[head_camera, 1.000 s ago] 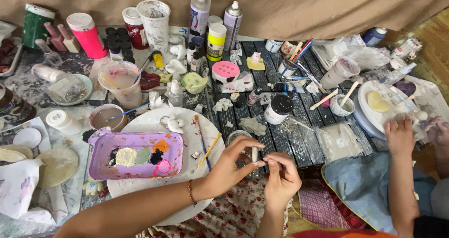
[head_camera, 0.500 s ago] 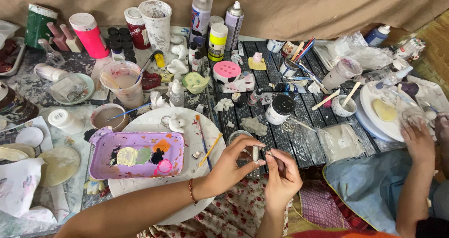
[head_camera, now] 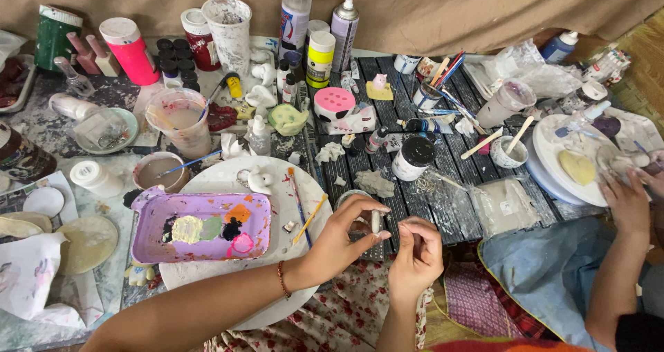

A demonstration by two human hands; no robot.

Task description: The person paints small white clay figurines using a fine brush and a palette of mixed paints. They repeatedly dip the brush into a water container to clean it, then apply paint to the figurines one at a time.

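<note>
Small white piece (head_camera: 375, 221) pinched in left hand (head_camera: 344, 233) fingertips, at three o'clock of purple paint tray (head_camera: 149, 207) (right hand (head_camera: 417, 255) fingers curled, grip unclear): best kept steady, turned slowly.

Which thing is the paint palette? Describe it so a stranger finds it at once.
Start at the large white round plate left of the person's left hand. On it lies the purple rectangular tray. Unlike the cups and bottles behind, it is flat and holds cream, green, black, orange and pink paint blobs.
</note>
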